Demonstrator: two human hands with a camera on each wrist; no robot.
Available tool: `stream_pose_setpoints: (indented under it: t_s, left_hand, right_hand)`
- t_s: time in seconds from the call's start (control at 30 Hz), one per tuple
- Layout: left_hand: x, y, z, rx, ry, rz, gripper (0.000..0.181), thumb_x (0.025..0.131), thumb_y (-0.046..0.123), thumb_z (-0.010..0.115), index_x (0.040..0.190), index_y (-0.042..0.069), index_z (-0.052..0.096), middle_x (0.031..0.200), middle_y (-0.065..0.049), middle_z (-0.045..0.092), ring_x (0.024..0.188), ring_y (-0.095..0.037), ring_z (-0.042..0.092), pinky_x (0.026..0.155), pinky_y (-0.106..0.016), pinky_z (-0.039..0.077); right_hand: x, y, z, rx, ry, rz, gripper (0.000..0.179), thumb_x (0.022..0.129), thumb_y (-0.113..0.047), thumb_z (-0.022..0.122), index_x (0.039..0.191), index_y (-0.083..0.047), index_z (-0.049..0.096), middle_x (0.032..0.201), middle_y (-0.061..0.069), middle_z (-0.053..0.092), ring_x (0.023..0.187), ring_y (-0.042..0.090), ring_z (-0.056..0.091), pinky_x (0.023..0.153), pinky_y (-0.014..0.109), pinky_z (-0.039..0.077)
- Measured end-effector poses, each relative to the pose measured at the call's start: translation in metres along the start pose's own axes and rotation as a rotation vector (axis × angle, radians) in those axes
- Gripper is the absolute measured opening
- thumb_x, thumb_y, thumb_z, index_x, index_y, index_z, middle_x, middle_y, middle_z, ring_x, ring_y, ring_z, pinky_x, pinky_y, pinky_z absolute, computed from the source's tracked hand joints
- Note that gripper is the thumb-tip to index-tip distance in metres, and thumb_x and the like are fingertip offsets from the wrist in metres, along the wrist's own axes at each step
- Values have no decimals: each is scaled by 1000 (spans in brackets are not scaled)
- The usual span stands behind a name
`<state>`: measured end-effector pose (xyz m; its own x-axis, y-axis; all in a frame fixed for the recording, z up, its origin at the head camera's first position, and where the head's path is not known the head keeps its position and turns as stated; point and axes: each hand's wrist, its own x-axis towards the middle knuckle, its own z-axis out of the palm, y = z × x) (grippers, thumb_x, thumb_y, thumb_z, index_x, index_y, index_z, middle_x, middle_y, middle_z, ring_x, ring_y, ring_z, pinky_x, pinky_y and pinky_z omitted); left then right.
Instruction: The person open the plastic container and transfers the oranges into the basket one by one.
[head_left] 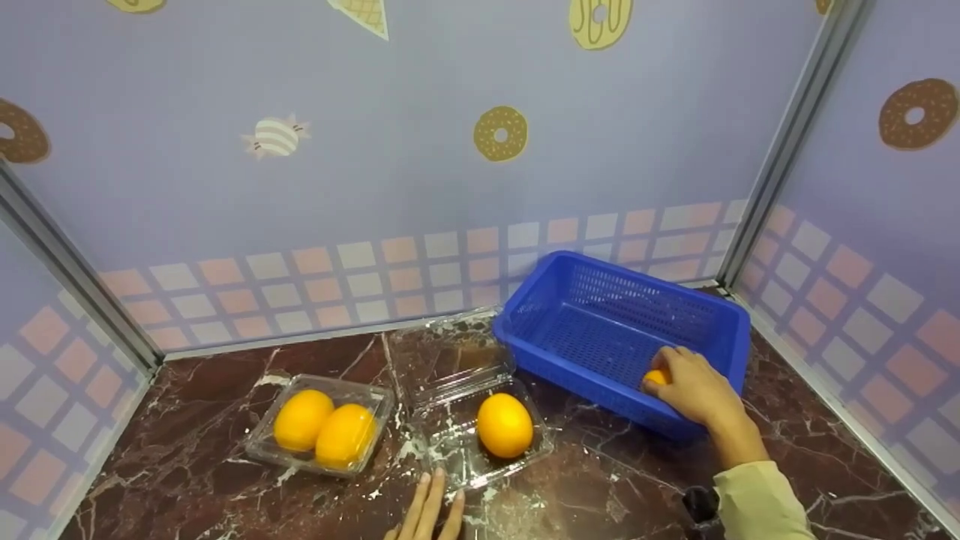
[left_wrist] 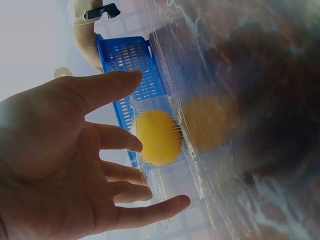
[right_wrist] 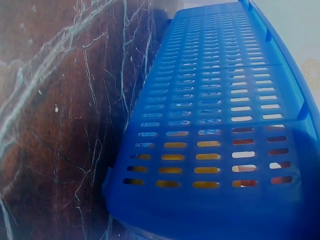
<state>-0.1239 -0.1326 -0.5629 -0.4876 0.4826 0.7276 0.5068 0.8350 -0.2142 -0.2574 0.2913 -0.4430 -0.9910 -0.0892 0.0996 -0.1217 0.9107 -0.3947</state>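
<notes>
Inside the blue basket (head_left: 592,375), at its near right corner, my right hand (head_left: 696,388) grips an orange (head_left: 657,377); its fingers curl over the top of the fruit. Through the slots in the right wrist view, yellow-orange patches of that orange (right_wrist: 206,170) show. At the near edge of an opened clear plastic box (head_left: 450,450), my left hand (head_left: 426,514) has its fingers extended, holding nothing. One orange (head_left: 505,425) sits in that box's right half. In the left wrist view, the left hand's (left_wrist: 70,160) spread fingers stand beside this boxed orange (left_wrist: 159,137).
Left of the opened box stands a closed clear box (head_left: 259,448) with two oranges (head_left: 303,420) in it. The opened box's lid (head_left: 442,352) leans back beside the basket. Patterned wall panels (head_left: 375,187) border the dark marbled tabletop (head_left: 600,495) at the back and sides.
</notes>
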Motion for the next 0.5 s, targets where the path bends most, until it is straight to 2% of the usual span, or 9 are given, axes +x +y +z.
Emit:
stream_pose_setpoints:
  t_s: [0.07,0.13,0.23,0.3,0.37,0.4,0.47,0.5]
  left_hand:
    - [-1,0,1,9,11,2,70,109,68,25,135,19,68,177,-8,3,164,-18,14,42,-19,37]
    - [-1,1,0,8,14,2,69,109,67,25,135,19,67,178,-9,4,165,-16,8,42,-21,40]
    - [0,2,-2,12,3,-7,70,109,69,25,133,20,70,177,-8,8,154,-21,40,42,-19,39]
    - [2,2,-4,16,-5,-4,71,109,68,25,129,20,74,172,-11,30,137,-24,60,42,-18,37]
    - [4,2,-7,15,-27,-9,71,108,69,27,128,21,76,160,-14,51,120,-26,70,41,-16,32]
    - [6,2,-9,5,-46,-15,71,108,70,28,128,21,76,153,-15,59,118,-27,72,42,-16,31]
    - [8,2,-13,-5,-79,-23,71,107,71,31,128,20,76,137,-15,71,115,-29,73,42,-16,29]
    - [8,2,-14,-14,-100,-32,71,106,72,33,129,20,76,136,-15,71,115,-29,73,43,-16,27]
  right_hand:
    - [0,0,0,6,6,-6,31,92,-28,75,110,-4,67,104,13,63,96,34,58,78,54,50]
    - [0,0,0,13,13,-12,34,92,-28,75,112,-2,67,104,14,64,97,35,59,81,56,51]
    - [-1,0,0,23,20,-19,37,92,-28,75,116,0,68,105,16,66,99,37,61,83,60,52]
    - [-1,1,0,31,22,-20,38,93,-27,76,117,1,69,106,17,66,98,36,61,84,60,53]
    - [-1,1,1,37,24,-21,39,93,-27,75,118,2,69,108,18,67,99,37,62,85,61,53]
    - [-1,1,1,40,28,-23,39,93,-26,75,119,2,69,109,19,67,99,38,63,86,61,53]
    - [-1,1,1,49,39,-34,39,94,-25,74,120,3,69,114,22,68,104,42,64,90,64,53]
    - [-1,1,1,54,47,-43,39,95,-24,74,122,4,68,115,24,68,107,45,64,92,65,52]
